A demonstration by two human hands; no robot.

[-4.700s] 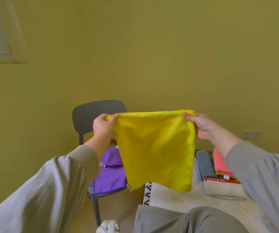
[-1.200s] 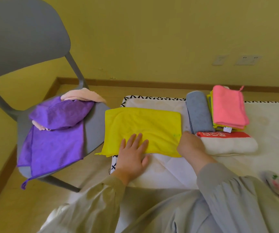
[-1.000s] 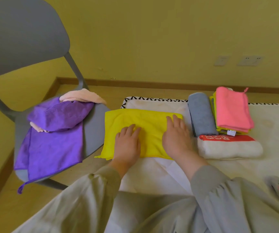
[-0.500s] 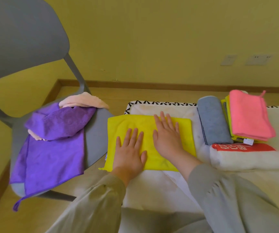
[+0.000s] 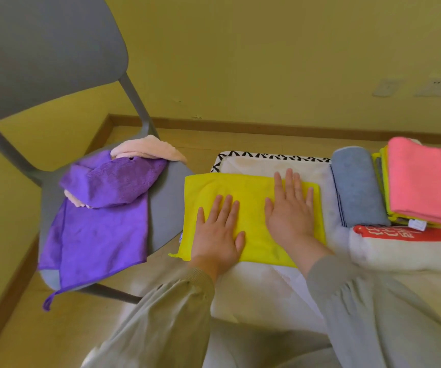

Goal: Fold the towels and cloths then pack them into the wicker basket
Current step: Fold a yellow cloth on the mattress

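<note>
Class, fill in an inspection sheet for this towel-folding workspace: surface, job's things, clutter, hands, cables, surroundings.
Surface: white mat with a black-patterned edge, on a wooden floor.
Job's things: yellow cloth flat on the mat; grey towel, pink cloth and white towel folded to its right; purple cloth and peach cloth unfolded on the grey chair; wicker basket not in view.
Clutter: nothing seen.
Hands: left hand and right hand flat, pressing the yellow cloth.
Cables: nothing seen.
Surroundings: yellow wall, wall sockets.
</note>
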